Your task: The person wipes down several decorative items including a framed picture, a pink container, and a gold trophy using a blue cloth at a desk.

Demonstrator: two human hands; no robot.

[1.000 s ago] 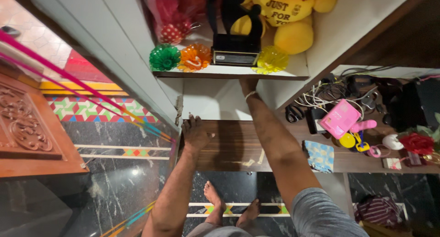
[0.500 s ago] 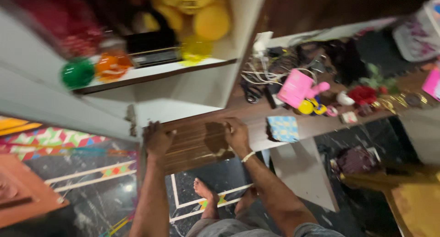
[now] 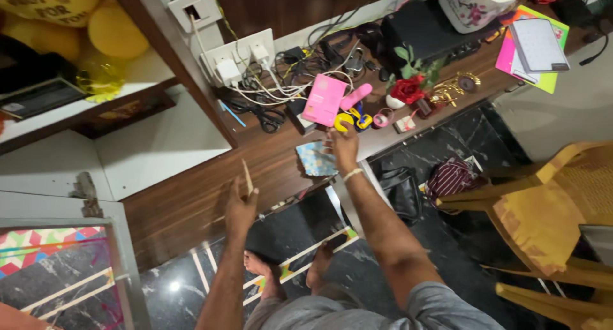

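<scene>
A person stands barefoot at a dark wooden counter (image 3: 191, 202), the left hand (image 3: 241, 205) pinching a thin pale stick (image 3: 246, 176) upright between closed fingers while the right hand (image 3: 343, 148) reaches with loosely spread fingers onto a blue patterned cloth (image 3: 313, 159) near the counter's front edge, holding nothing firmly as yet. The near strip of counter lies open, but behind the cloth crowd a pink box (image 3: 324, 99), tangled cables (image 3: 274, 87) and a red flower (image 3: 407, 89), with a yellow chair (image 3: 562, 202) close at the right.

Grey shorts (image 3: 383, 311), white wristband (image 3: 352, 174), barefoot
</scene>
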